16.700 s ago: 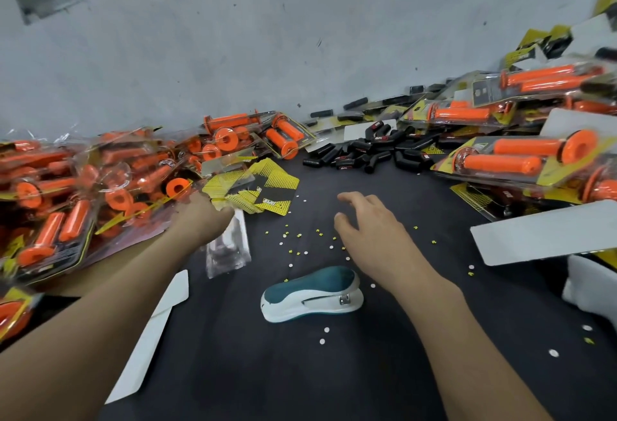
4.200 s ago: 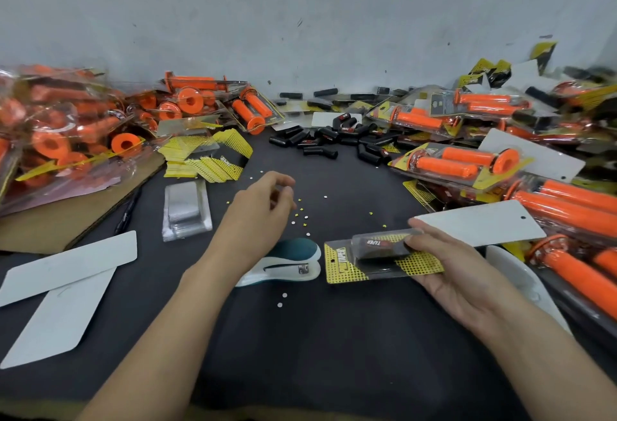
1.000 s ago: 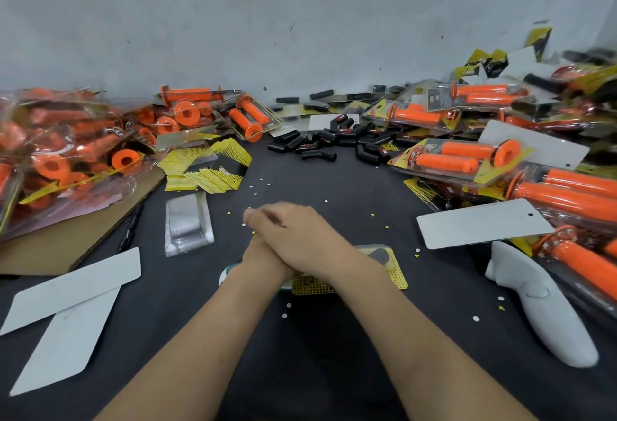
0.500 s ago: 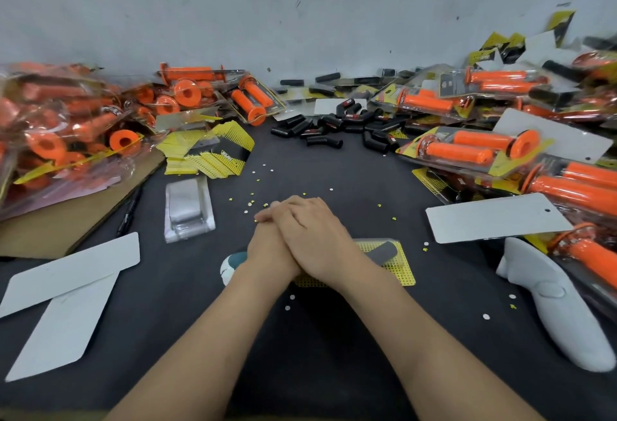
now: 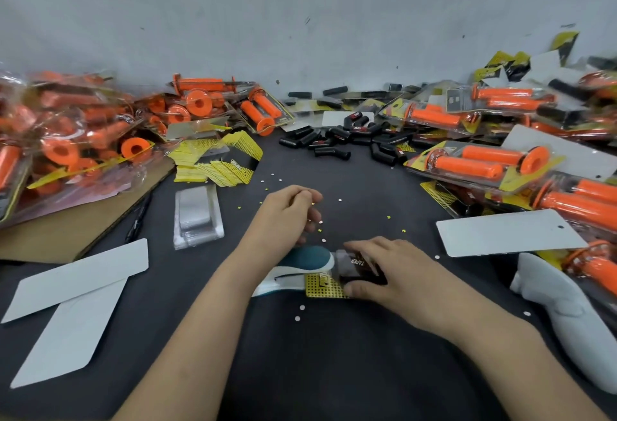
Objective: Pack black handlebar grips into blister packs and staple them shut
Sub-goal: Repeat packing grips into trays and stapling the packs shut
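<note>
A blister pack (image 5: 329,282) with a yellow card and a black grip inside lies on the black table (image 5: 327,370), its left end in the mouth of the white and teal stapler (image 5: 297,267). My right hand (image 5: 390,273) grips the pack, thumb at its near edge and fingers over its top. My left hand (image 5: 287,212) hovers above and behind the stapler, fingers loosely curled, holding nothing. Loose black grips (image 5: 337,140) lie in a heap at the back. A stack of empty clear blisters (image 5: 197,217) sits to the left, with yellow cards (image 5: 217,163) behind it.
Packs of orange grips are piled at the left (image 5: 66,140) and the right (image 5: 500,160). White backing cards lie at the near left (image 5: 76,283) and at the right (image 5: 507,230). A white handheld device (image 5: 567,320) lies at the near right. Small punched dots are scattered mid-table.
Both hands were stacked, pressing down on the stapler; now my left hand has lifted off and moved back, and my right hand has shifted right onto the pack.
</note>
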